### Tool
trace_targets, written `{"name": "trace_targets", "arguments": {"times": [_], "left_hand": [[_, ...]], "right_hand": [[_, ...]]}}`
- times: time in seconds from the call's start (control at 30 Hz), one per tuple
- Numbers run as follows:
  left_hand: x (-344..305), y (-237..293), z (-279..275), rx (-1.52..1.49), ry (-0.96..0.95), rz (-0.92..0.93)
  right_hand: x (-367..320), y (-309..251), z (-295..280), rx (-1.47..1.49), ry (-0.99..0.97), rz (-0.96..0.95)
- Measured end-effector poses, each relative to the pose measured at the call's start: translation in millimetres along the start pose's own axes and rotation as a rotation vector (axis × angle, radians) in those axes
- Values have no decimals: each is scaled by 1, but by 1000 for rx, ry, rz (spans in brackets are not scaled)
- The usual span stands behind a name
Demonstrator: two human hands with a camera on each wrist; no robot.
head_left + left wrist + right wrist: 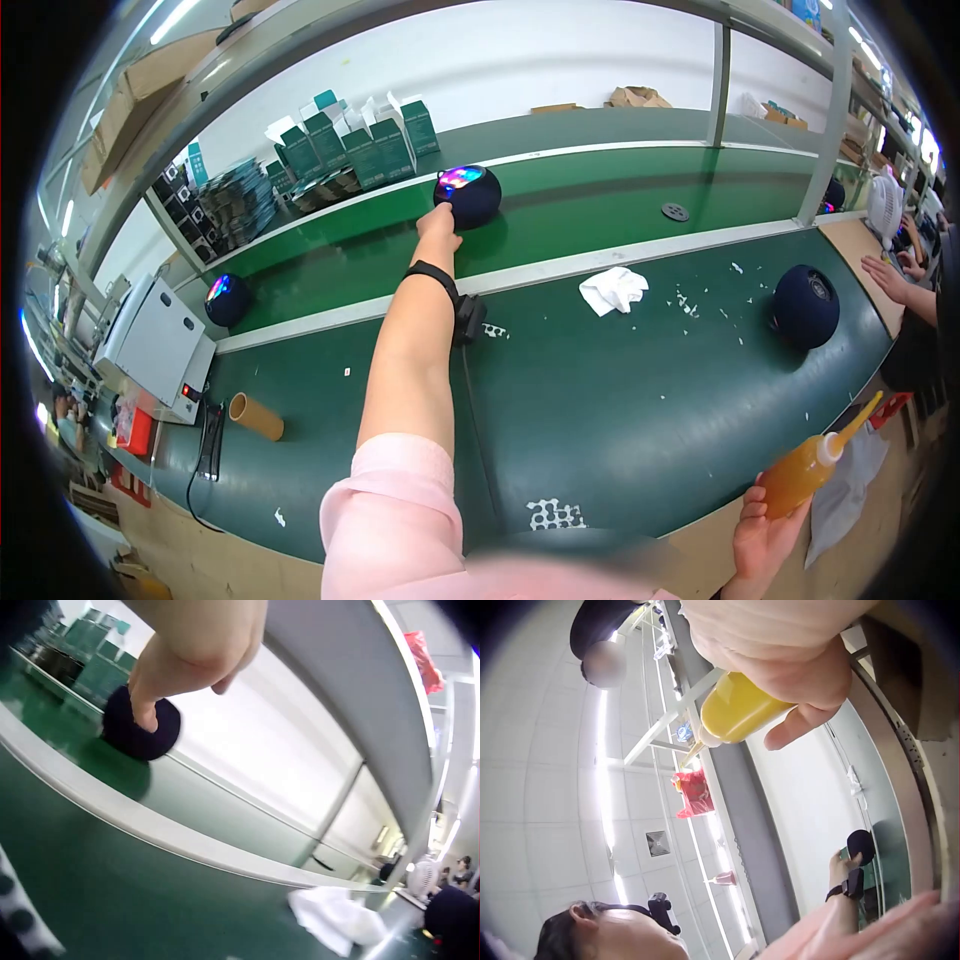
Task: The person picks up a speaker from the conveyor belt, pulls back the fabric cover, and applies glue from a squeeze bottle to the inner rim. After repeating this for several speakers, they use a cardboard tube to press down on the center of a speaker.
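Observation:
My left hand [438,228] reaches far across the bench to a dark blue round speaker [472,200] with a lit, multicoloured top. In the left wrist view its fingers [144,705] overlap the near side of that speaker, while the thumb stands away from it. Low at the right, my right hand [765,540] grips an orange squeeze bottle [795,478], whose long nozzle tilts up to the right. Another dark blue speaker [806,308] sits on the bench above the bottle. A crumpled white cloth [614,291] lies between the two hands' sides.
Lit speaker [228,300] stands at the left of the green belt [600,195]; a dark disc [676,212] lies farther right. Green boxes [345,145] line the back. A white machine [158,340] and cardboard tube [257,416] are left. Another person's hand [898,283] is at right.

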State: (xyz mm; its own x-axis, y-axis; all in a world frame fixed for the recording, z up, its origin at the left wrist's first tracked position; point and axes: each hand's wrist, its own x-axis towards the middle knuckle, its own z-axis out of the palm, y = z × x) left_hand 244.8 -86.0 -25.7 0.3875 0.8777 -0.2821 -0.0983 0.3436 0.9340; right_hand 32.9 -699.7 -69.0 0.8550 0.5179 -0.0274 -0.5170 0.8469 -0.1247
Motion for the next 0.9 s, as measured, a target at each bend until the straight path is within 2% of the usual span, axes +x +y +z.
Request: {"name": "trace_targets", "arguments": {"times": [0.07, 0.17, 0.27, 0.3, 0.33, 0.37, 0.43, 0.5, 0.57, 0.6, 0.63, 0.67, 0.73, 0.77, 0.8, 0.87, 0.9], "left_hand": [[10, -1, 5, -26, -161, -108], [30, -9, 21, -103, -239, -178], [35, -15, 26, -233, -200, -162], [46, -19, 25, -244, -208, -210], [59, -21, 25, -102, -243, -221], [59, -23, 23, -103, -279, -229], [48, -14, 33, -102, -324, -233], [35, -13, 43, -119, -243, -349], [40, -15, 59, -133, -243, -356], [34, -16, 64, -148, -229, -358], [18, -17, 64, -143, -316, -228], [22, -21, 69, -133, -312, -237], [20, -21, 82, -54, -259, -215], [16, -25, 86, -131, -217, -98], [8, -26, 91, -123, -224, -95], [-6, -24, 95, -120, -45, -15], [-13, -22, 93, -105, -44, -13]], "right_hand": [[1, 9, 10, -34, 21, -26], [0, 14, 14, -64, 138, -37], [1, 20, 21, -107, 185, -89], [1, 16, 22, -115, 179, -108], [0, 12, 22, -108, 214, -74], [-3, 12, 21, -96, 255, -20], [4, 19, 24, -95, 289, -111], [7, 20, 24, -105, 331, -193], [6, 17, 19, -95, 306, -62], [5, 16, 20, -96, 313, -70], [6, 17, 21, -102, 311, -66], [5, 18, 21, -106, 316, -58], [6, 21, 23, -89, 353, -109], [6, 21, 24, -79, 378, -161], [7, 20, 25, -70, 379, -168], [7, 20, 28, -30, 260, -65], [8, 23, 32, -16, 268, -65]]}}
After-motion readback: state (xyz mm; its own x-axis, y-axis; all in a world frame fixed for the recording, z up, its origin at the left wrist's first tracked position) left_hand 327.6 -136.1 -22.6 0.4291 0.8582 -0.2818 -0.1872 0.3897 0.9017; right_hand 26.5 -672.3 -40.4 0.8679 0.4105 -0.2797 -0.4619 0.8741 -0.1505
